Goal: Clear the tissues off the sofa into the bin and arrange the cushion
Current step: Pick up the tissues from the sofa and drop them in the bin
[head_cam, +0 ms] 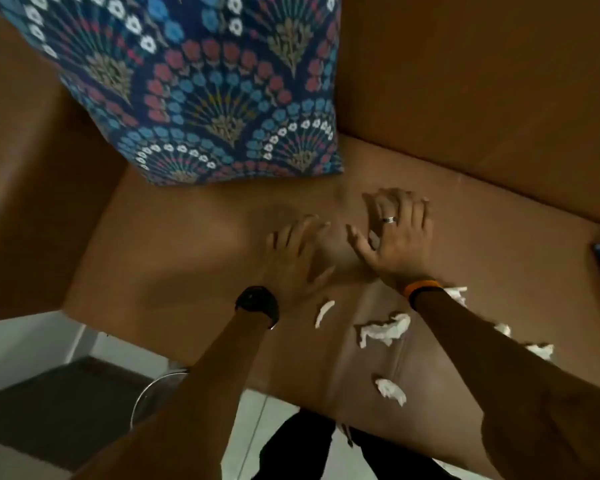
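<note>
White crumpled paper is the whole job here: the tissues are feather-light, soft and easily torn, so each is best pinched at its bulkiest fold rather than swept, or it may skate off the smooth brown sofa seat (174, 258).

From the left, the patterned cushion (201, 84) stands propped in the corner against the backrest; it looks soft and squashy, best taken by two opposite edges. Below the seat edge, a rounded metal rim (153, 393) is probably the bin, though it is blurred and half hidden by the forearm.

The left hand (293, 258) hovers over the seat with fingers spread, holding nothing. The right hand (399, 237) lies flat and open on the seat, also empty.

I count six tissues on the seat, all nearer the front edge than the hands: a sliver (324, 311), a large wad (385, 329), a lower scrap (391, 390), and three partly hidden by the right forearm (456, 293) (503, 329) (541, 350).
</note>
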### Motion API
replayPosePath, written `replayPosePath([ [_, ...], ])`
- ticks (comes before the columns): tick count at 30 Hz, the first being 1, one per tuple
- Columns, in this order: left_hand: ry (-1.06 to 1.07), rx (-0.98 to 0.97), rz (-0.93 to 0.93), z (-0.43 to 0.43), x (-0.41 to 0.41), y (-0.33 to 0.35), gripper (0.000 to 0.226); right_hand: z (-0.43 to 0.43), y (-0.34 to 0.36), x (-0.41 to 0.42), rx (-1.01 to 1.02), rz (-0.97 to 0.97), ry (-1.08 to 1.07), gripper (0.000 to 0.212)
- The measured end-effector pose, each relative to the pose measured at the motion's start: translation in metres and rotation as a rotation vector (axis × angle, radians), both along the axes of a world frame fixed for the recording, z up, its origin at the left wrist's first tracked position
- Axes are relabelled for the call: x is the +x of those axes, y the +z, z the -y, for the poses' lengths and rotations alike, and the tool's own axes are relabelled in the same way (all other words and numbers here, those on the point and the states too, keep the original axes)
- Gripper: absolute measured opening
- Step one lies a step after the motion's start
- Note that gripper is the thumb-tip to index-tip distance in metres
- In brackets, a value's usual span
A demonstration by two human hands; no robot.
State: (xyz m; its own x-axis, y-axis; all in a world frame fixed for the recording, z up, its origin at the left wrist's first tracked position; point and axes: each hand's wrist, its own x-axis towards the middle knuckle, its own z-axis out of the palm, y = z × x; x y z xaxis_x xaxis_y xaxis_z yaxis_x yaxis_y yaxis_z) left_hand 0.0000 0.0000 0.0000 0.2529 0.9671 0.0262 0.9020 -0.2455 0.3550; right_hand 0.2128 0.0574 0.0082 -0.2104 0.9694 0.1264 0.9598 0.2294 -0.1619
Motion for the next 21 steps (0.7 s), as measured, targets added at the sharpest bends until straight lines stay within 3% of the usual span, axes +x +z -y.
replayPosePath([
  [4,-0.116,-0.177,0.035,0.031,0.018,-0.017,0.061,0.006,-0.008,0.033,-0.049,0.084,-0.057,0.052],
  [13,-0.228,-0.004,-0.047,0.056,0.035,-0.021,0.021,0.023,-0.008,0.056,-0.124,-0.122,-0.054,0.020],
  [17,-0.158,-0.128,0.090,0.055,0.047,-0.011,0.017,0.029,0.006,0.053,-0.139,-0.229,-0.059,0.023],
  [21,-0.091,-0.217,0.206,0.050,0.083,0.004,0.025,0.041,0.006,0.041,-0.284,-0.252,0.145,0.028],
])
